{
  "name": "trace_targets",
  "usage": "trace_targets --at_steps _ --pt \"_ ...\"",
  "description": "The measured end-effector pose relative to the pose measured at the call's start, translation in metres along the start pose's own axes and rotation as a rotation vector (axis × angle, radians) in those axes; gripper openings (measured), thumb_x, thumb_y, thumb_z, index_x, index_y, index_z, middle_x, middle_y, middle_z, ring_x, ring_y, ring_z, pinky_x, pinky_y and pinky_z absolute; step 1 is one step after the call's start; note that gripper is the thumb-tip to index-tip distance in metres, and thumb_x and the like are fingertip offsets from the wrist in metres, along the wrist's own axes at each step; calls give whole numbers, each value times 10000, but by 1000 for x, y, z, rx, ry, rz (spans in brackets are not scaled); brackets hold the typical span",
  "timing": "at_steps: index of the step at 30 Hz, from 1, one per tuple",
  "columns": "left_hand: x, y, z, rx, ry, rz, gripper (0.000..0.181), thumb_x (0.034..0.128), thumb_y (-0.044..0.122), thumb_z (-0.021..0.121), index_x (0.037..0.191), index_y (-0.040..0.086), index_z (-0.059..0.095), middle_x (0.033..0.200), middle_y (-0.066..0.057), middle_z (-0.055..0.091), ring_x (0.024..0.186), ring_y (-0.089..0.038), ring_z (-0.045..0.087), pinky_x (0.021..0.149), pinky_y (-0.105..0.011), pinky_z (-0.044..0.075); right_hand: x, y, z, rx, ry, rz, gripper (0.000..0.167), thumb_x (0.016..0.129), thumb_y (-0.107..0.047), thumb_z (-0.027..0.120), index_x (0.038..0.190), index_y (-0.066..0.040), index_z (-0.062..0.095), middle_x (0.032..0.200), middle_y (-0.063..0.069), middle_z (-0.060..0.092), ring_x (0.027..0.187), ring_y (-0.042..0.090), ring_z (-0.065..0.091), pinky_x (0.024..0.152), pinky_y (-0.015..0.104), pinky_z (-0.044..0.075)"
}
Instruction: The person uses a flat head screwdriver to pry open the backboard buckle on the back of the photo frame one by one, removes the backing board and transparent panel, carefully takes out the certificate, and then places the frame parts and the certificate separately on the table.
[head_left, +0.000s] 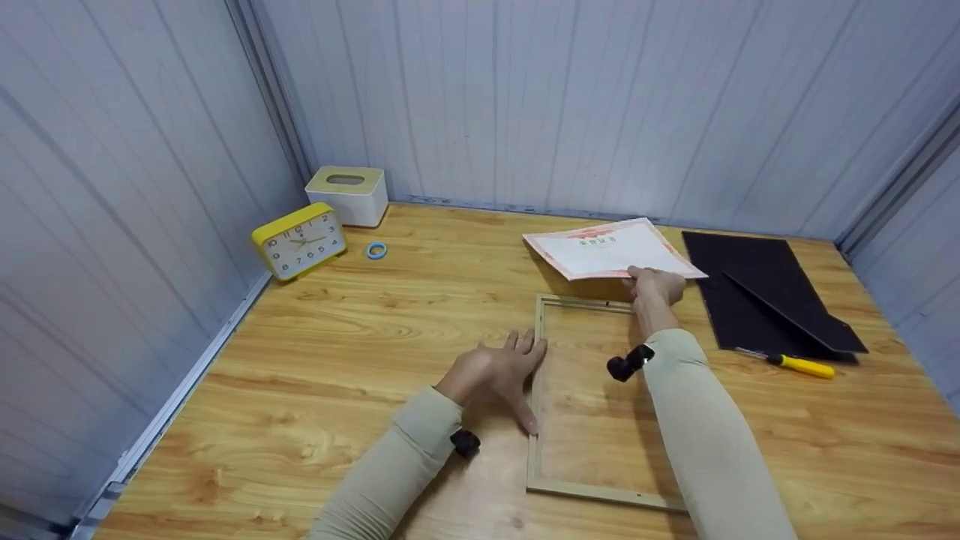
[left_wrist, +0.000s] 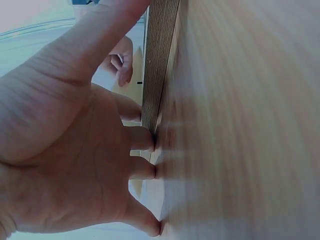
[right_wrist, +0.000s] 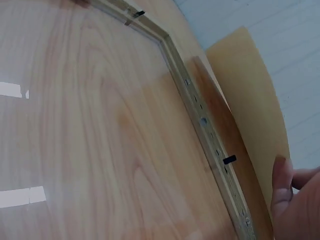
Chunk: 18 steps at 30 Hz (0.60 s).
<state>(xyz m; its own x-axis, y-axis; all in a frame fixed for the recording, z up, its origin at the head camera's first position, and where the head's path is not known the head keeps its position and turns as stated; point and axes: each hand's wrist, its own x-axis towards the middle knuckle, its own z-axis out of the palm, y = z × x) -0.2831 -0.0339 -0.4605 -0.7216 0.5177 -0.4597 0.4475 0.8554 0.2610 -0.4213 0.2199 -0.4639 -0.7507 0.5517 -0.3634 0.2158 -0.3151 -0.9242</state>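
A picture frame [head_left: 585, 491] with a thin wooden border and a clear pane lies flat on the table. My left hand [head_left: 504, 371] rests against its left edge, fingers spread; in the left wrist view the fingertips touch the side of the border [left_wrist: 159, 60]. Beyond the frame's far edge, my right hand [head_left: 656, 286] pinches the near edge of a certificate [head_left: 607, 251] with a red patterned border. The sheet is raised, its printed face toward me. Its tan back [right_wrist: 250, 95] shows in the right wrist view, with the right thumb [right_wrist: 282, 180] on it.
At the right lie black boards [head_left: 750, 262], one with a folded-up flap, and a yellow-handled screwdriver [head_left: 806, 366]. A yellow alarm clock [head_left: 300, 241], a white tissue box [head_left: 349, 199] and a blue ring [head_left: 376, 250] stand or lie at the back left. Walls enclose the table.
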Motion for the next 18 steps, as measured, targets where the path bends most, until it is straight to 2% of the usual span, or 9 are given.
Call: trace_targets --at_steps 3,5,8,12,14,18 --pt "-2 -1 1 -4 4 -4 1396 625 693 826 1626 203 -16 1668 -76 -107 1515 -300 -81 1114 -718 77 -4 2 5 35 -101 35 655 787 82 793 1379 50 515 1338 160 576 661 148 713 744 287 588" --pt "-3 -2 1 -4 4 -17 1397 621 692 829 1626 209 -11 1670 -72 -100 1516 -294 -80 1114 -717 83 -6 4 8 7 -181 34 737 775 103 791 1433 54 462 1404 184 536 714 158 723 808 319 578" --pt "-3 -4 1 12 -1 -22 1393 627 706 819 1626 213 -18 1670 -70 -99 1517 -288 -79 1115 -712 110 -9 7 11 -117 -243 -39 674 798 117 756 1411 95 478 1359 239 570 726 153 725 818 342 576" --pt "-2 -5 0 31 -1 12 1383 648 719 801 1624 197 -29 1669 -84 -101 1518 -299 -73 1102 -722 150 -10 9 10 -265 -201 -155 426 832 125 707 1243 135 598 1137 281 657 645 177 712 709 360 601" --pt "0 -4 -1 40 0 25 1380 655 716 801 1624 187 -28 1669 -92 -93 1519 -306 -62 1095 -728 162 -10 10 7 -395 -180 -213 314 846 93 709 1152 124 648 1044 263 685 640 205 710 680 355 601" --pt "1 -2 -1 38 6 28 1382 650 705 812 1625 180 -15 1670 -97 -82 1519 -314 -49 1089 -738 155 -9 14 1 -821 -144 -429 138 880 -72 727 960 41 733 973 202 723 801 275 708 748 397 574"
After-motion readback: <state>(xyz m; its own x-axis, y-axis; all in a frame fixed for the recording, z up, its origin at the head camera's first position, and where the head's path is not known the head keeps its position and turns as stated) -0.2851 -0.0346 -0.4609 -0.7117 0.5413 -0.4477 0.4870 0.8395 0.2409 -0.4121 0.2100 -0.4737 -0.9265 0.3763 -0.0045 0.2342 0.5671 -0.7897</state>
